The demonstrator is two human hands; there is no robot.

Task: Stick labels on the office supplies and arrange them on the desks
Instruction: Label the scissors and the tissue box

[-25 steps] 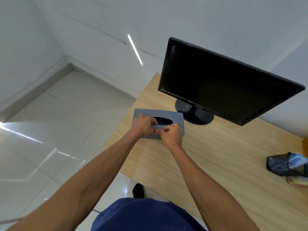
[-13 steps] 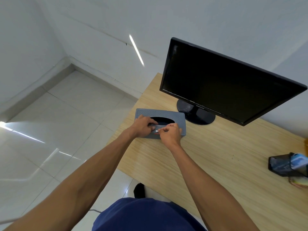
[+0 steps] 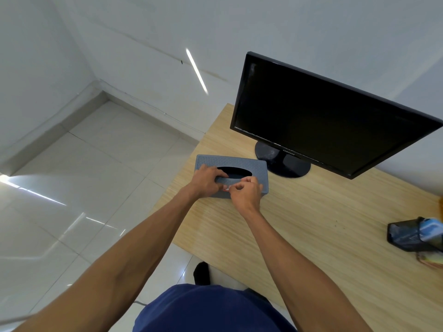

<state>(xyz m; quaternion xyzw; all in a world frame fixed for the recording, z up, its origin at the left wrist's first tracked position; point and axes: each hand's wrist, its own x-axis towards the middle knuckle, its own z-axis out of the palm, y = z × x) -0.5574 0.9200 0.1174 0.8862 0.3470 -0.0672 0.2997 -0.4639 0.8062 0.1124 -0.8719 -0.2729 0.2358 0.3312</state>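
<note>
A grey tissue box (image 3: 251,165) with a dark oval slot lies at the near left corner of the wooden desk (image 3: 311,224). My left hand (image 3: 207,182) grips the box's front left part, fingers over the top by the slot. My right hand (image 3: 245,194) is at the box's front edge, its fingertips pinching a small white and red label (image 3: 226,188) against the front face. Most of the label is hidden by my fingers.
A black monitor (image 3: 323,121) stands on its round base just behind and right of the box. A black mesh organiser (image 3: 412,234) with a blue item inside sits at the desk's right edge. White tiled floor (image 3: 96,176) lies to the left of the desk.
Both hands stayed at the tissue box's front edge. My right hand's fingers shifted slightly and the small label now shows between the two hands.
</note>
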